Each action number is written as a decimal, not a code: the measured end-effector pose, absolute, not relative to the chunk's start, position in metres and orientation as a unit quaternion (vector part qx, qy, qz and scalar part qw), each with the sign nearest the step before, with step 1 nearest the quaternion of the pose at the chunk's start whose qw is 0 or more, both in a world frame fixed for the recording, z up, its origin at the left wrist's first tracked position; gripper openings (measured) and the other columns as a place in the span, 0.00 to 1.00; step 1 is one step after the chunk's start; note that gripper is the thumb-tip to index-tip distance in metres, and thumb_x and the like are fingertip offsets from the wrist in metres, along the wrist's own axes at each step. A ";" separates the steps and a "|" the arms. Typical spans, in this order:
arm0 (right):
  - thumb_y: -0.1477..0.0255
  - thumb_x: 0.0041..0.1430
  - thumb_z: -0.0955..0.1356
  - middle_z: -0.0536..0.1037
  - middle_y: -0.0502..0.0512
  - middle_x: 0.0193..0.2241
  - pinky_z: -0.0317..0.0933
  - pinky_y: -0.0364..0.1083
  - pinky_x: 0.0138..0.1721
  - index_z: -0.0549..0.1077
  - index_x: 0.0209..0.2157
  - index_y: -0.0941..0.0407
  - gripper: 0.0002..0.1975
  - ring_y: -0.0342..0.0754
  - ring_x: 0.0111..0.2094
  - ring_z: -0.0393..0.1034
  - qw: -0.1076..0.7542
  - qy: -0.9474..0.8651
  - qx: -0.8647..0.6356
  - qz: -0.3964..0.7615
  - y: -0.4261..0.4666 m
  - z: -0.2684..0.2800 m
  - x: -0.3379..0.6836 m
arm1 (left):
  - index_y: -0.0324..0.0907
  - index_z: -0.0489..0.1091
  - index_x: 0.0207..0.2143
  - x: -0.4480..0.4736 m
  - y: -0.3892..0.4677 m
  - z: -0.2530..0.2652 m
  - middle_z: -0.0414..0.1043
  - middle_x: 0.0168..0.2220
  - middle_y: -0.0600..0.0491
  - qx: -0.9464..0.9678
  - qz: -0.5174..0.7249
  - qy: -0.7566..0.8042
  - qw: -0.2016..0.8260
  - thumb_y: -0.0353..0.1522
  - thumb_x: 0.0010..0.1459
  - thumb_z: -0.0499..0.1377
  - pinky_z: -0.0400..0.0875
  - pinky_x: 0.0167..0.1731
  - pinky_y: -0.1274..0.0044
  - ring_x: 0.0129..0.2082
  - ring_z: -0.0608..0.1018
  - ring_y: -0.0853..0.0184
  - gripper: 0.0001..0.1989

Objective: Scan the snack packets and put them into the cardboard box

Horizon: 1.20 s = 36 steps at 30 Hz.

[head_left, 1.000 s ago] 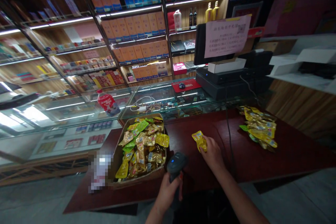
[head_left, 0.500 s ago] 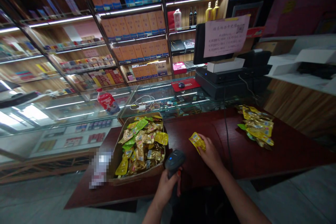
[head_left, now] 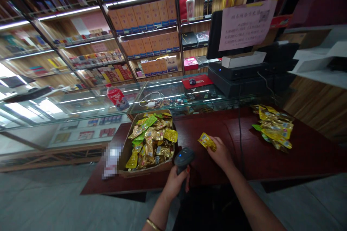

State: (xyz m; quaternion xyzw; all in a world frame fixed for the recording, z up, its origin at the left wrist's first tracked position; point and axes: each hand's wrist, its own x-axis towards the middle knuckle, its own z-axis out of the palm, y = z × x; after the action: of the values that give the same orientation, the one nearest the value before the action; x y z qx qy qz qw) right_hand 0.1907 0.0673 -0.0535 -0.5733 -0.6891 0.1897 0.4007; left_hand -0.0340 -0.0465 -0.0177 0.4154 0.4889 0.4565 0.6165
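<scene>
"Gripping what, the left hand [head_left: 174, 183]?"

"The scanner [head_left: 184, 157], fingers closed round it, just beside the box [head_left: 124, 162] of packets [head_left: 149, 144]."

"And the right hand [head_left: 221, 153]?"

"Fingers and thumb pinch a yellow packet [head_left: 205, 140] over the table [head_left: 260, 164], between the box and the pile [head_left: 276, 128]."

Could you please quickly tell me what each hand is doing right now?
Left hand: closed around the handle of a scanner.
Right hand: closed on a small yellow packet.
</scene>
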 end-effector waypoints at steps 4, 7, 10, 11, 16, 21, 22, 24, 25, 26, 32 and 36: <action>0.70 0.58 0.64 0.75 0.61 0.52 0.69 0.52 0.52 0.71 0.57 0.55 0.25 0.55 0.51 0.74 0.403 -0.689 -0.572 0.190 0.069 -0.056 0.192 | 0.40 0.69 0.33 -0.033 -0.047 -0.016 0.66 0.14 0.60 0.410 0.450 0.491 0.622 0.51 0.52 0.66 0.60 0.12 0.82 0.10 0.67 0.72 0.24; 0.69 0.59 0.64 0.78 0.61 0.51 0.68 0.54 0.52 0.71 0.58 0.55 0.25 0.56 0.50 0.74 0.399 -0.687 -0.575 0.196 0.069 -0.057 0.193 | 0.40 0.68 0.33 -0.033 -0.047 -0.015 0.66 0.15 0.60 0.413 0.453 0.484 0.625 0.51 0.52 0.66 0.61 0.12 0.81 0.10 0.67 0.72 0.23; 0.69 0.59 0.64 0.78 0.60 0.52 0.68 0.54 0.52 0.71 0.58 0.54 0.25 0.56 0.51 0.74 0.402 -0.688 -0.571 0.198 0.068 -0.056 0.194 | 0.40 0.68 0.33 -0.033 -0.046 -0.014 0.66 0.16 0.59 0.418 0.451 0.477 0.628 0.51 0.52 0.66 0.62 0.12 0.81 0.10 0.68 0.72 0.24; 0.69 0.59 0.65 0.78 0.60 0.52 0.68 0.54 0.52 0.71 0.59 0.54 0.25 0.56 0.51 0.74 0.402 -0.688 -0.571 0.198 0.067 -0.055 0.194 | 0.40 0.68 0.33 -0.033 -0.046 -0.014 0.67 0.16 0.59 0.417 0.450 0.477 0.629 0.51 0.51 0.66 0.62 0.12 0.81 0.10 0.68 0.72 0.24; 0.69 0.58 0.65 0.79 0.60 0.51 0.69 0.54 0.51 0.71 0.58 0.54 0.25 0.56 0.50 0.75 0.397 -0.685 -0.576 0.204 0.067 -0.054 0.193 | 0.39 0.70 0.40 -0.034 -0.047 -0.016 0.66 0.14 0.60 0.418 0.453 0.475 0.628 0.50 0.53 0.65 0.61 0.12 0.82 0.10 0.68 0.72 0.25; 0.70 0.58 0.65 0.79 0.59 0.50 0.68 0.53 0.52 0.71 0.59 0.53 0.26 0.56 0.51 0.75 0.397 -0.685 -0.574 0.210 0.068 -0.054 0.192 | 0.38 0.70 0.41 -0.034 -0.046 -0.019 0.67 0.16 0.60 0.415 0.451 0.483 0.626 0.52 0.52 0.66 0.60 0.12 0.81 0.10 0.68 0.71 0.27; 0.70 0.59 0.65 0.79 0.59 0.50 0.68 0.53 0.53 0.71 0.59 0.53 0.26 0.56 0.51 0.74 0.396 -0.685 -0.574 0.211 0.068 -0.054 0.192 | 0.38 0.70 0.39 -0.034 -0.046 -0.019 0.67 0.15 0.59 0.415 0.449 0.485 0.625 0.52 0.52 0.66 0.60 0.12 0.81 0.10 0.68 0.71 0.26; 0.70 0.58 0.65 0.79 0.59 0.51 0.68 0.53 0.53 0.71 0.59 0.53 0.26 0.56 0.51 0.74 0.394 -0.685 -0.575 0.211 0.068 -0.053 0.192 | 0.39 0.69 0.36 -0.034 -0.046 -0.018 0.67 0.15 0.59 0.415 0.449 0.487 0.625 0.52 0.52 0.66 0.60 0.12 0.81 0.10 0.68 0.71 0.26; 0.70 0.58 0.65 0.79 0.59 0.52 0.68 0.53 0.53 0.71 0.59 0.53 0.26 0.56 0.52 0.74 0.393 -0.684 -0.577 0.211 0.067 -0.053 0.192 | 0.39 0.69 0.35 -0.034 -0.046 -0.018 0.67 0.15 0.59 0.414 0.449 0.487 0.625 0.52 0.52 0.66 0.60 0.12 0.81 0.10 0.68 0.71 0.25; 0.70 0.58 0.65 0.78 0.59 0.52 0.68 0.53 0.54 0.71 0.59 0.53 0.25 0.56 0.52 0.74 0.391 -0.685 -0.578 0.212 0.067 -0.053 0.192 | 0.39 0.69 0.35 -0.034 -0.046 -0.017 0.66 0.15 0.59 0.413 0.450 0.486 0.624 0.52 0.52 0.66 0.60 0.12 0.81 0.10 0.68 0.72 0.25; 0.70 0.58 0.65 0.79 0.59 0.52 0.67 0.54 0.55 0.72 0.58 0.53 0.25 0.56 0.52 0.74 0.388 -0.689 -0.576 0.207 0.067 -0.053 0.192 | 0.39 0.68 0.41 -0.033 -0.046 -0.015 0.66 0.15 0.61 0.403 0.456 0.488 0.625 0.51 0.52 0.66 0.60 0.12 0.82 0.10 0.67 0.72 0.26; 0.70 0.57 0.66 0.79 0.59 0.52 0.67 0.54 0.55 0.72 0.58 0.53 0.25 0.56 0.52 0.74 0.389 -0.692 -0.574 0.200 0.068 -0.055 0.192 | 0.39 0.68 0.39 -0.033 -0.047 -0.014 0.66 0.15 0.61 0.395 0.458 0.492 0.627 0.51 0.51 0.67 0.61 0.12 0.81 0.10 0.67 0.72 0.26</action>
State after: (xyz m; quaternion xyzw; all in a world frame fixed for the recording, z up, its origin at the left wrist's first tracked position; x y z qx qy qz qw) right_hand 0.1923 0.0675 -0.0551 -0.5739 -0.6924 0.1998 0.3890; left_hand -0.0327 -0.0468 -0.0144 0.3949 0.4916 0.4577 0.6268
